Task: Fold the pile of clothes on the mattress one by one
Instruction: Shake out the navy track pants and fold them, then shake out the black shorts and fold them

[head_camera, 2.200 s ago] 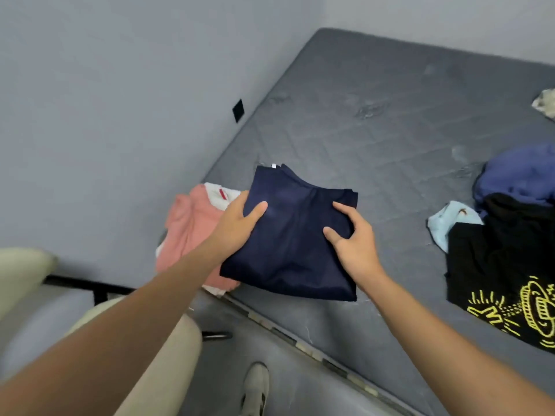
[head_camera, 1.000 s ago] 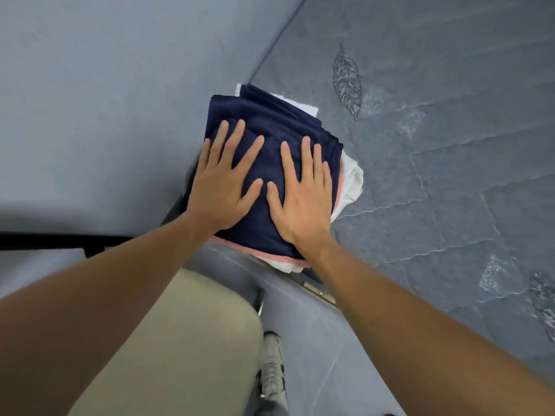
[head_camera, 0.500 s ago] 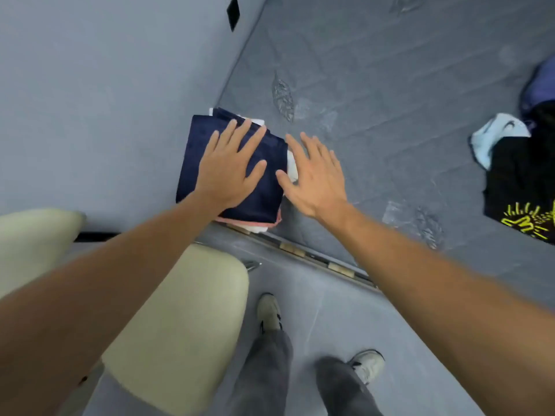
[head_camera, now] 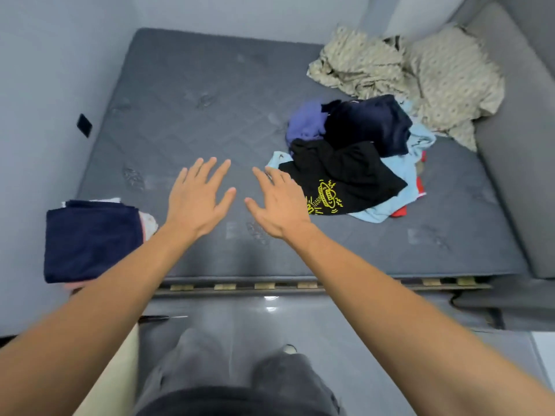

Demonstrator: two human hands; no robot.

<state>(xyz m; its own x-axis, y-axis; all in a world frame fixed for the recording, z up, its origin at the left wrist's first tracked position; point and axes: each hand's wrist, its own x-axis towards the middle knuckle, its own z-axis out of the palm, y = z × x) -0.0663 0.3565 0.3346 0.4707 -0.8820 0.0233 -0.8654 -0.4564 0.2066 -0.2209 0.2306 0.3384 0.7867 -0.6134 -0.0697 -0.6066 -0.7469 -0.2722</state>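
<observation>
Bare, both grips are empty: the left hand (head_camera: 196,197) and right hand (head_camera: 277,204) hover with fingers spread over the grey mattress (head_camera: 186,115), holding nothing. Just right of the right hand lies the unfolded pile of clothes (head_camera: 354,157), a black shirt (head_camera: 339,172) on top. A folded navy garment (head_camera: 90,243) tops the stack at the mattress's near-left corner.
</observation>
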